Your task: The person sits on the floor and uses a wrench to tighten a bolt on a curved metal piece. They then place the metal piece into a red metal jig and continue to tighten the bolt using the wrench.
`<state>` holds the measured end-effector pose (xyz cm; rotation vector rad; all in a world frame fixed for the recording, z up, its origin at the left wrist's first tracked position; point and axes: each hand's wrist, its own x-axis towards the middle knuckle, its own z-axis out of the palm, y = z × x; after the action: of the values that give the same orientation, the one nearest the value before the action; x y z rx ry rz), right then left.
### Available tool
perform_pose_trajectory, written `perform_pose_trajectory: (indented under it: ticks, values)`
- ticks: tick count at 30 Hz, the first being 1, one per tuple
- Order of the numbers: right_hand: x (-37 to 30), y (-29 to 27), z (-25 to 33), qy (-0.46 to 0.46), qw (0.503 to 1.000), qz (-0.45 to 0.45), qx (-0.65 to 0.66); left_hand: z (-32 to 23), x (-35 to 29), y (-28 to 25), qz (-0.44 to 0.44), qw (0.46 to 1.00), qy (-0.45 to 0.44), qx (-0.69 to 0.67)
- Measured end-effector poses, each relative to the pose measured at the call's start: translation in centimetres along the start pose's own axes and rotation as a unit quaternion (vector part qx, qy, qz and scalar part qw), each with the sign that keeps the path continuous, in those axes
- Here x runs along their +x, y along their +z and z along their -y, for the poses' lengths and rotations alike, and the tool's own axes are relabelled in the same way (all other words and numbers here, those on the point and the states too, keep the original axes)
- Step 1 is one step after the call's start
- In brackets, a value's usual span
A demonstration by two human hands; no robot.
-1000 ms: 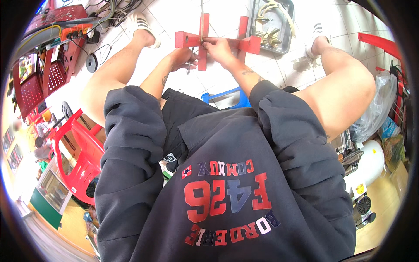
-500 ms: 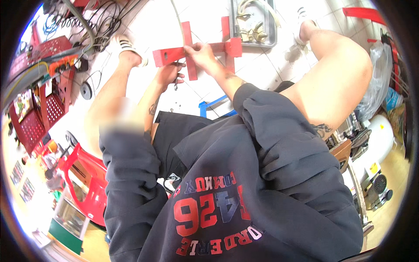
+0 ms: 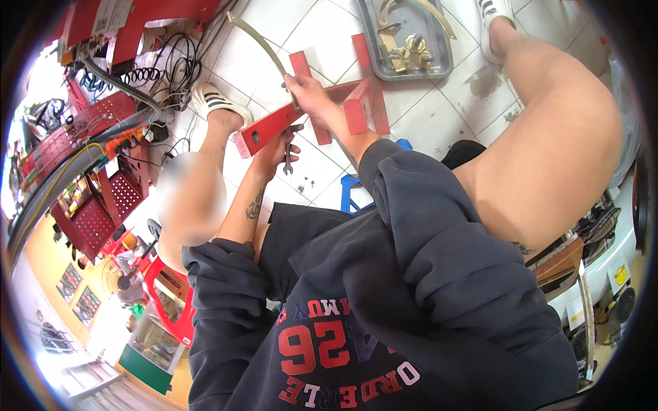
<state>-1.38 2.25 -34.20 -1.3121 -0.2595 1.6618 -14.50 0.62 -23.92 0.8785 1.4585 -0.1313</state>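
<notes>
A red metal frame (image 3: 277,125) with upright bars and a hole near its left end is on the floor between my legs. My right hand (image 3: 314,98) is closed at the frame's far side, gripping the lower end of a long, curved brass-coloured strip (image 3: 260,40) that rises up and to the left. Beneath the frame's near side, my left hand (image 3: 277,152) holds an open-end wrench (image 3: 288,163), its jaw hanging down past the fingers. Part of the left fingers is hidden behind the red bar, and the frame covers where strip and bar meet.
A grey tray (image 3: 444,68) with brass fittings and curved pieces sits at the far right. Tangled black cables (image 3: 175,72) and red perforated racks (image 3: 92,222) fill the left side. Close to my lap is a blue frame (image 3: 348,193). A red plastic chair (image 3: 159,301) stands at lower left.
The red frame now slants more, its left end lower. The brass-coloured strip leans further left. Both hands keep their holds, and the whole view has shifted.
</notes>
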Motion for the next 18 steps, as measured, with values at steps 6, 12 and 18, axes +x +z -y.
perform_pose_trajectory:
  ticks: [6,12,18]
  values:
    - [0.0,0.4,2.4,-0.008,0.999,0.009,0.037,-0.4,0.1,0.4,0.0,1.0,-0.008,0.013]
    - [1.4,0.8,3.6,0.017,0.995,0.04,0.094,-0.5,0.2,0.1,0.004,1.0,-0.002,0.018]
    - [2.3,1.7,3.0,0.017,0.998,0.02,0.051,-0.2,0.2,-0.3,0.004,1.0,-0.014,0.028]
